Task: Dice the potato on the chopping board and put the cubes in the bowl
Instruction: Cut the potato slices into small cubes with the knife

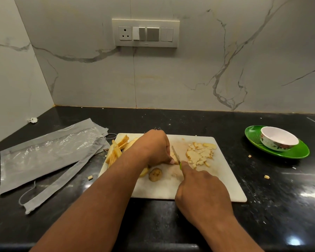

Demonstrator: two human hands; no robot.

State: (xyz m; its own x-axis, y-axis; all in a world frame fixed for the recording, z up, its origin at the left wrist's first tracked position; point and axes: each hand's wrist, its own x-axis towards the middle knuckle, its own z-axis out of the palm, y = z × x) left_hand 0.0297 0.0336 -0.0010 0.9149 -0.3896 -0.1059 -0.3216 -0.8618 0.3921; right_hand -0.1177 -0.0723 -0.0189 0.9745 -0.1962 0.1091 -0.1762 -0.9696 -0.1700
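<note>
A white chopping board lies on the black counter. My left hand curls over a potato piece, mostly hidden beneath it, at the board's middle. My right hand grips a small knife with a green handle, forefinger along its back, blade down beside my left fingertips. Cut cubes are piled to the right of the blade. Potato slices lean at the board's left edge. A potato end piece lies near the front. The white flowered bowl stands empty at the right.
The bowl sits on a green plate. Grey plastic bags lie left of the board. Stray cubes lie on the counter: one left of the board, another to the right. A switch panel is on the marble wall.
</note>
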